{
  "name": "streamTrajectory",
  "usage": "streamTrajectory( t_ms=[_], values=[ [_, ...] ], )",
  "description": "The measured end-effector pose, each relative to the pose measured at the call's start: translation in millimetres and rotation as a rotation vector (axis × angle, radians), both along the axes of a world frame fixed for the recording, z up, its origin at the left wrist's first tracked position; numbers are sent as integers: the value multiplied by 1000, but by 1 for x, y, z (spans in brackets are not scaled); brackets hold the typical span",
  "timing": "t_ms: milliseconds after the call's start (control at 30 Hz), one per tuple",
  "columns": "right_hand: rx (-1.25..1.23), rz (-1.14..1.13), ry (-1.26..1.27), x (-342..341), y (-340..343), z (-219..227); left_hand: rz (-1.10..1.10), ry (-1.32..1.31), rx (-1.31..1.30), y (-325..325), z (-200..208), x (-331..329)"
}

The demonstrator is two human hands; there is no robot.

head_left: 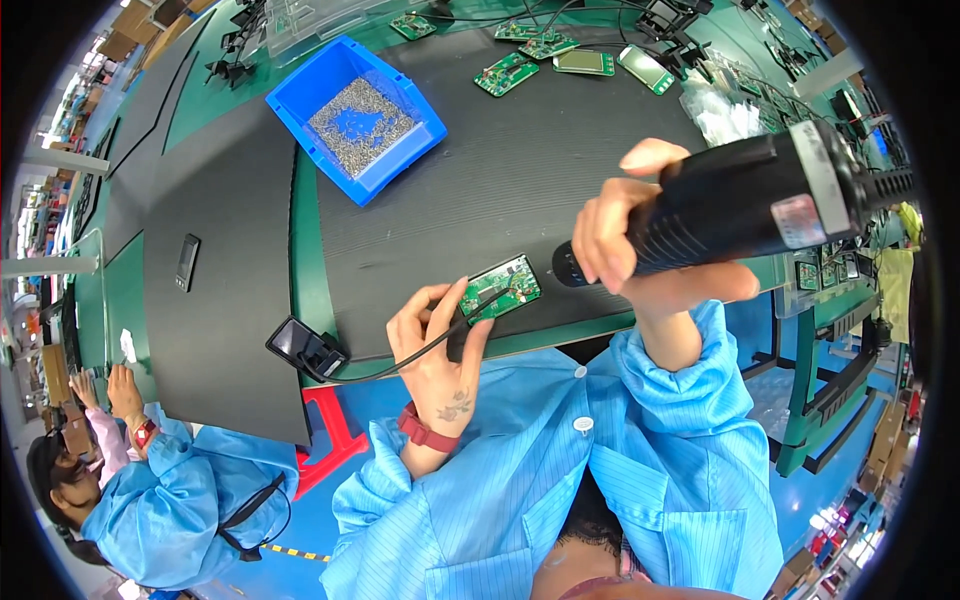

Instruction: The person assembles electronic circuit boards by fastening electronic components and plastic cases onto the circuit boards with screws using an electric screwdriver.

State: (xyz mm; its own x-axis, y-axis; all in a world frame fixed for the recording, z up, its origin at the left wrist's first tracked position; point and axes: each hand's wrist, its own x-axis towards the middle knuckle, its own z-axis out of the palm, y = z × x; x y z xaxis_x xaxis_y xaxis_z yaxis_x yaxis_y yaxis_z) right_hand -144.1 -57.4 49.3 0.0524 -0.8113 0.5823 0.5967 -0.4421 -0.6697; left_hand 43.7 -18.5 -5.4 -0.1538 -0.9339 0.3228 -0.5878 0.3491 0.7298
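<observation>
My left hand grips a small green circuit board by its left end, fingers along the far edge and thumb on the near one. A thin black cable runs from the board under my forearm side to a black device with a glossy screen on the mat. In my right hand is a large black electric screwdriver, wrapped by my fingers. It is held nearly level above the table, its dark nose pointing left, just right of the board and apart from it.
A blue bin of small screws stands on the black mat. Several circuit boards and a screen module lie at the back. A small black device lies left. A co-worker sits at left.
</observation>
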Motion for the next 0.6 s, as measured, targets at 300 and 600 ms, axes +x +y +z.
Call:
streamTrajectory(
  t_ms=[300, 600],
  values=[
    [-1, -22, 82, 15, -20, -21, -42, -65, 1, -8, -9, -6],
    [46, -37, 100, 21, -23, -20, -31, -67, -30, -10, -15, -7]
  ],
)
